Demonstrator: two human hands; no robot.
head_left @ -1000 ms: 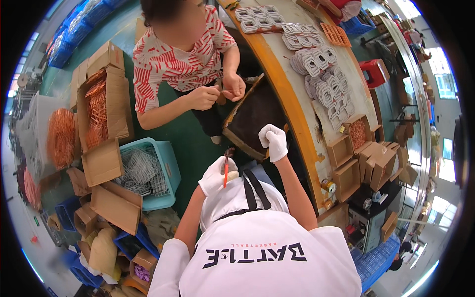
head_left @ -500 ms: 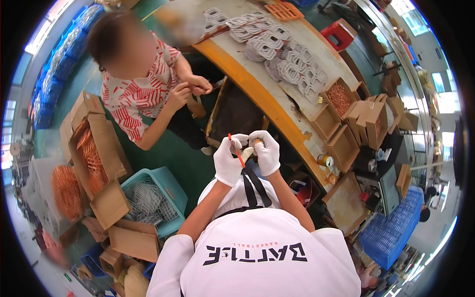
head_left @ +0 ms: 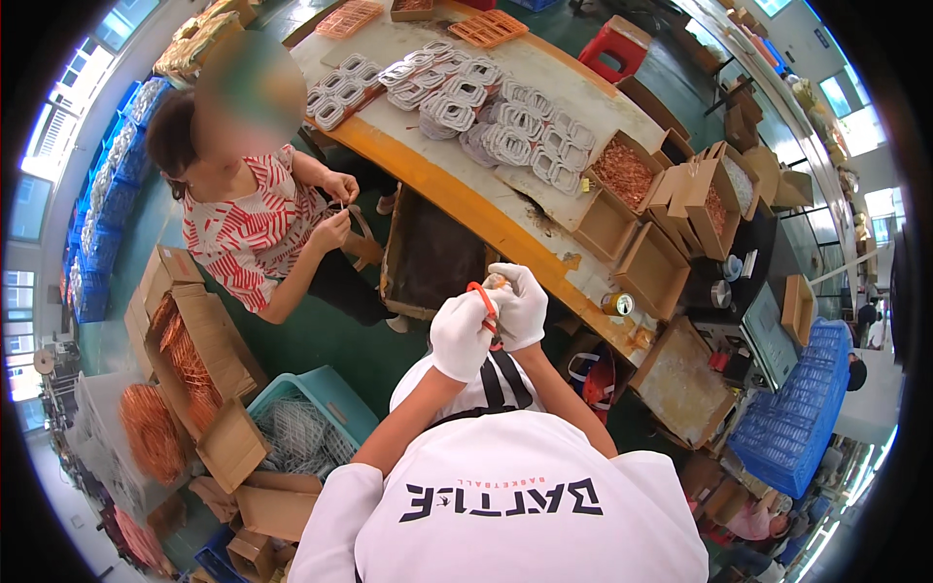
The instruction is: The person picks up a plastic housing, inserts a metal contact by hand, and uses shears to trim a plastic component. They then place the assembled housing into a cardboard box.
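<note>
Both my hands wear white gloves and meet in front of my waist. My left hand (head_left: 461, 335) is closed on a thin orange-red strip (head_left: 474, 288), which bends over in a curve above the fingers. My right hand (head_left: 522, 305) is closed in a pinch right beside it, touching or almost touching the left. A small pale and orange bit shows at its fingertips, too small to name. Beyond my hands stands a dark-lined open box (head_left: 432, 243). How the strip and the small bit meet is hidden by the gloves.
A long worktable (head_left: 544, 228) curves past on the right, bearing stacked grey frames (head_left: 510, 136) and open cardboard boxes (head_left: 649, 272). At left, a person in a red-and-white shirt (head_left: 233, 233) works with both hands. A teal crate (head_left: 340, 403) of wire pieces stands lower left.
My hands have drawn closer together, and the strip, straight before, now curves over. The view has turned, so the table sits further left. The other person's hands have shifted.
</note>
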